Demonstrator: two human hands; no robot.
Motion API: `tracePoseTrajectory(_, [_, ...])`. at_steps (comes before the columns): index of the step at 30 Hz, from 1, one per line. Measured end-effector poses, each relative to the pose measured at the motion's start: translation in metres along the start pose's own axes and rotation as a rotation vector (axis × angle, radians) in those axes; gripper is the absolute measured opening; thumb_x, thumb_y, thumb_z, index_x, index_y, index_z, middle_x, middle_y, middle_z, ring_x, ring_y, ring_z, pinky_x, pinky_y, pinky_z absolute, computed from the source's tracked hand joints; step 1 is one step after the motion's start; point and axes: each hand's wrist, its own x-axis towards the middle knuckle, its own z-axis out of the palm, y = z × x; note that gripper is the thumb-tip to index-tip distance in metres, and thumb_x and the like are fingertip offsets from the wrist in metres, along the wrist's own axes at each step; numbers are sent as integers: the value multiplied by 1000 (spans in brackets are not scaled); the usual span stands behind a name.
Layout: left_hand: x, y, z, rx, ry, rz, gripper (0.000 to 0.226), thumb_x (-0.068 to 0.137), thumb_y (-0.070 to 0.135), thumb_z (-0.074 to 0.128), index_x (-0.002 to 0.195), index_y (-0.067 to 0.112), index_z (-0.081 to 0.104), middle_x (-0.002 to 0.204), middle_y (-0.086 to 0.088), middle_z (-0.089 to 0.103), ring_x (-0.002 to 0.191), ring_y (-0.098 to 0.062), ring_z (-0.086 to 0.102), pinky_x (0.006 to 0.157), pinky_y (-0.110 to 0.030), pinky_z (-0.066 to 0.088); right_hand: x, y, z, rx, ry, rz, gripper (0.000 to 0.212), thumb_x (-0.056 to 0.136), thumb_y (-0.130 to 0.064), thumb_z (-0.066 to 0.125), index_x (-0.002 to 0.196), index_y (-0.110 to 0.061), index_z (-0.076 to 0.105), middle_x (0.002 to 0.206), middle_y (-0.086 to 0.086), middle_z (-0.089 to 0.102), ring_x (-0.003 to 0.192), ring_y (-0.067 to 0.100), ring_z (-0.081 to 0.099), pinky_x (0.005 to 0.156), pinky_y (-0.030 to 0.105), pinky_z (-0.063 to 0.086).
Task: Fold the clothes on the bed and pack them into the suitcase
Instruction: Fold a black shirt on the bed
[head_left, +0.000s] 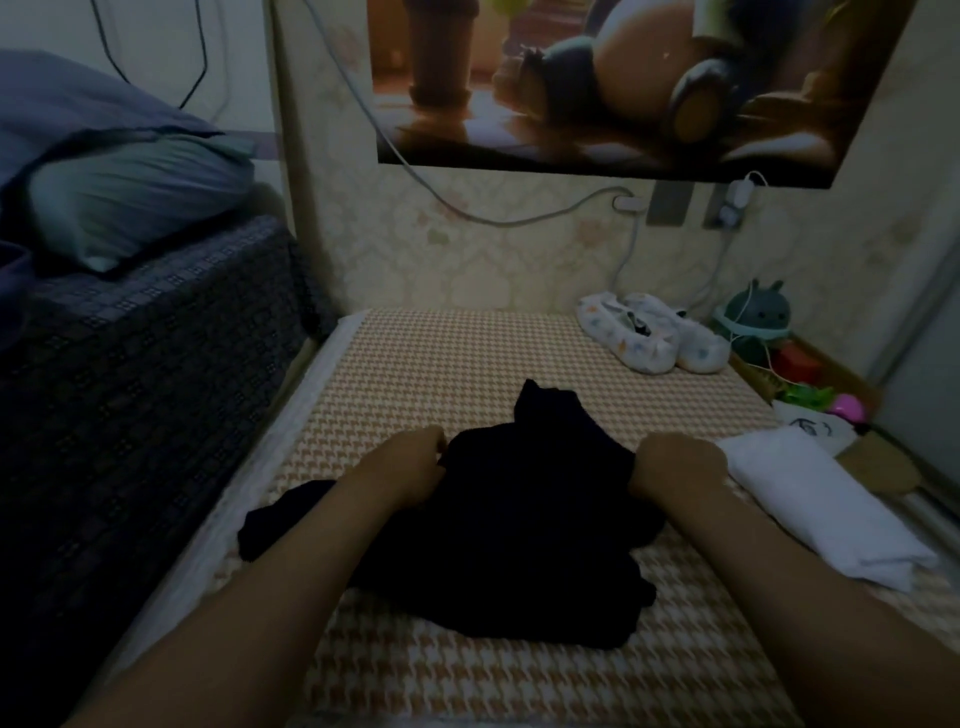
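The left hand (410, 462) and right hand (675, 462) are gripping, fingers curled, the far edge of the dark garment (519, 530) lying bunched mid-bed (467, 353), so spreading it flat before folding is looking wisest.

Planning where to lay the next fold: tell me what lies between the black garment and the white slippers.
Only bare houndstooth bed cover lies between the black garment and the white slippers, in the head view.
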Motion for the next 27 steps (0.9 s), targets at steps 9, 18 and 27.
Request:
tracePoseTrajectory(9, [56, 20, 29, 157, -64, -15, 16, 89, 26, 58, 78, 15, 58, 95, -8, 64, 89, -24, 62, 76, -32, 52, 15, -26, 36, 145, 224, -466, 58, 89, -30, 54, 144, -27, 36, 138, 11, 39, 113, 31, 49, 79, 34, 42])
tracePoseTrajectory(18, [76, -9, -41, -901, 554, -192, 51, 91, 9, 61, 136, 21, 40, 144, -12, 44, 121, -30, 52, 99, -47, 48, 49, -28, 27, 952, 558, -145, 16, 85, 2, 48, 86, 1, 63, 84, 1, 61, 79, 21, 59, 63, 24, 38])
tracePoseTrajectory(27, [19, -21, -21, -120, 118, 247, 29, 84, 29, 72, 110, 34, 61, 133, 2, 50, 121, -19, 51, 105, -38, 42, -9, -39, -3, 701, 41, -667, 29, 82, -36, 70, 110, -33, 64, 130, -3, 55, 119, 14, 54, 102, 34, 45])
